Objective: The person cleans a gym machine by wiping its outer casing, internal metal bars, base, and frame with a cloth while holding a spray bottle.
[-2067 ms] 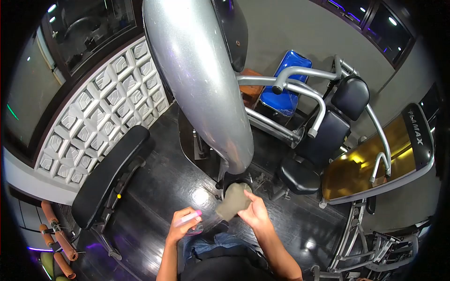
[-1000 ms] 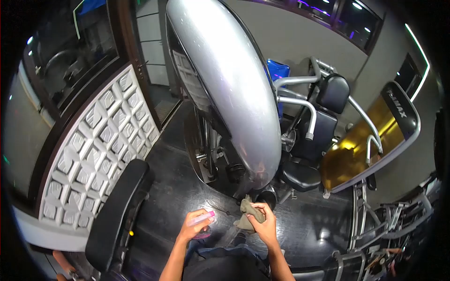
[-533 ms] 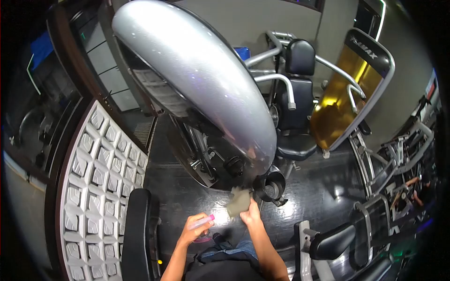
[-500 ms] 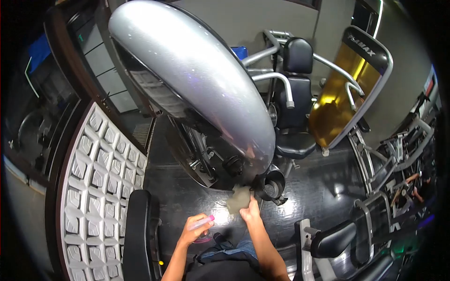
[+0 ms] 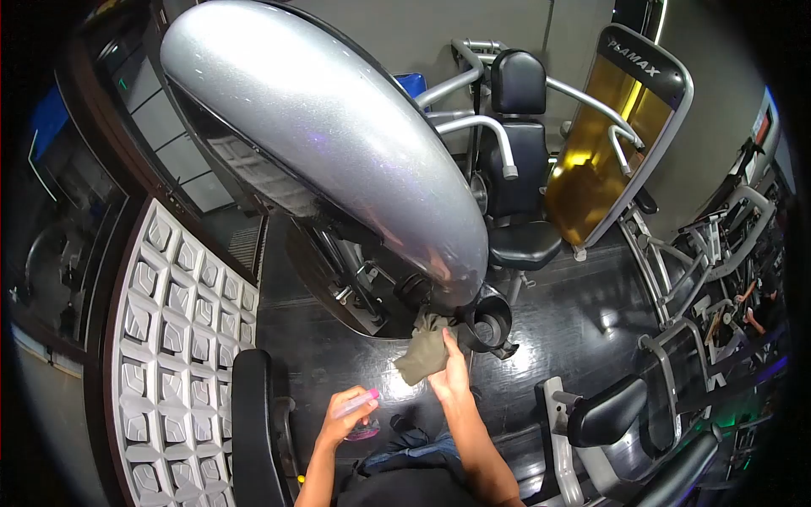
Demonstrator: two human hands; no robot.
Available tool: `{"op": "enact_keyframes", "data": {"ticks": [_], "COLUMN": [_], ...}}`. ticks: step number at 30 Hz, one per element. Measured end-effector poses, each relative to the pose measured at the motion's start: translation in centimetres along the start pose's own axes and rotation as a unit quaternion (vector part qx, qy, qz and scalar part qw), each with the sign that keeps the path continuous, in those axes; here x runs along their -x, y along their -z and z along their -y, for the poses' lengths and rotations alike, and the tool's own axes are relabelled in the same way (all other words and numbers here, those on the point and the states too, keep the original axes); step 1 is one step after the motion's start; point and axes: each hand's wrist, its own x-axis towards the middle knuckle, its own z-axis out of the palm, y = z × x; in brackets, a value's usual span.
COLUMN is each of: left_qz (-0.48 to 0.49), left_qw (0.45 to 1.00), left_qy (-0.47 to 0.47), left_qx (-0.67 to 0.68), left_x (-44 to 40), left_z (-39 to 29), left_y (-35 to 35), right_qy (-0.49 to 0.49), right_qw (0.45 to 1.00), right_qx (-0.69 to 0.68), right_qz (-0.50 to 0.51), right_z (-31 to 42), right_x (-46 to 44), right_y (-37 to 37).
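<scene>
My left hand is wrapped round a clear spray bottle with a pink nozzle and pink liquid low in it. In my right hand is a crumpled olive-grey cloth, its loose end hanging to the left. The cloth is close to the lower end of a large silver curved machine cover. Just right of the cloth, a black round cup holder sticks out from the machine; whether the two touch I cannot tell.
A black padded seat with silver handles and a gold-panelled weight tower stand beyond. Black pads flank me: one bench at left, another pad at right. A white relief panel lines the left side.
The cloth has unfolded somewhat and shows more of itself in my right hand. My left hand keeps its hold on the spray bottle. The view has shifted slightly.
</scene>
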Motion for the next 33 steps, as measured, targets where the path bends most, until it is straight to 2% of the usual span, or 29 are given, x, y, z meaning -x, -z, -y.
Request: {"op": "enact_keyframes", "data": {"ticks": [3,4,5,7,8,10,13,15,17,18,20,21,23,24,26,27,29,30,33], "left_qz": [-0.003,-0.007,-0.010,-0.004,-0.001,-0.003,-0.005,-0.008,-0.009,-0.009,-0.012,-0.011,-0.019,-0.019,-0.019,-0.020,-0.011,-0.010,0.001], "left_qw": [1.000,1.000,1.000,1.000,1.000,1.000,1.000,1.000,1.000,1.000,1.000,1.000,1.000,1.000,0.999,0.999,1.000,1.000,1.000], "left_qy": [0.003,0.008,0.011,0.009,0.006,0.008,0.014,0.018,0.011,0.010,0.014,0.013,0.018,0.019,0.026,0.025,0.008,0.007,0.000], "left_qx": [0.007,0.005,0.004,0.002,0.000,0.003,0.010,0.013,0.007,0.008,0.005,0.004,0.000,0.000,0.006,0.007,0.011,0.013,0.015], "left_x": [-0.2,-0.2,-0.3,-0.3,-0.3,-0.3,-0.3,-0.2,0.0,-0.1,0.0,-0.1,0.0,0.0,0.1,0.1,0.0,0.0,-0.2], "left_z": [0.1,0.0,-0.1,-0.4,-0.4,-0.4,-0.3,-0.4,-0.6,-0.5,-0.4,-0.3,-0.2,-0.3,-0.5,-0.4,-0.2,-0.2,-0.3], "left_y": [0.1,0.0,-0.1,-0.2,-0.3,-0.4,-0.5,-0.5,-0.5,-0.4,-0.3,-0.2,-0.2,-0.2,-0.1,-0.1,-0.2,-0.2,-0.3], "right_qy": [-0.047,-0.059,-0.058,-0.010,-0.010,-0.016,-0.005,-0.007,-0.027,-0.027,-0.025,-0.024,-0.051,-0.051,0.007,0.007,0.010,0.027,0.006], "right_qw": [0.998,0.998,0.998,0.994,0.994,0.973,0.964,0.962,0.956,0.956,0.956,0.956,0.929,0.929,0.971,0.971,0.980,0.985,0.992], "right_qx": [-0.014,-0.007,-0.008,-0.093,-0.093,-0.157,-0.228,-0.225,-0.286,-0.286,-0.266,-0.266,-0.285,-0.285,-0.201,-0.200,-0.192,-0.142,-0.098], "right_qz": [0.028,0.009,0.008,-0.057,-0.057,-0.170,-0.138,-0.152,-0.052,-0.051,0.117,0.117,0.233,0.231,0.130,0.130,-0.039,-0.099,-0.081], "right_z": [-2.1,-2.7,-3.6,-5.3,-5.1,-4.6,-5.2,-5.4,-5.3,-5.2,-5.5,-5.3,-5.1,-5.2,-5.7,-5.9,-5.7,-5.8,-4.6], "right_x": [-3.5,-5.2,-7.8,-12.0,-11.9,-12.5,-12.7,-12.1,-10.8,-10.3,-9.6,-9.5,-9.1,-9.3,-10.2,-10.5,-11.0,-12.0,-10.1], "right_y": [3.5,4.3,5.3,6.6,5.1,2.4,1.3,1.1,0.6,0.3,0.1,-0.2,-0.9,-0.8,-0.3,0.0,0.9,2.4,3.1]}}
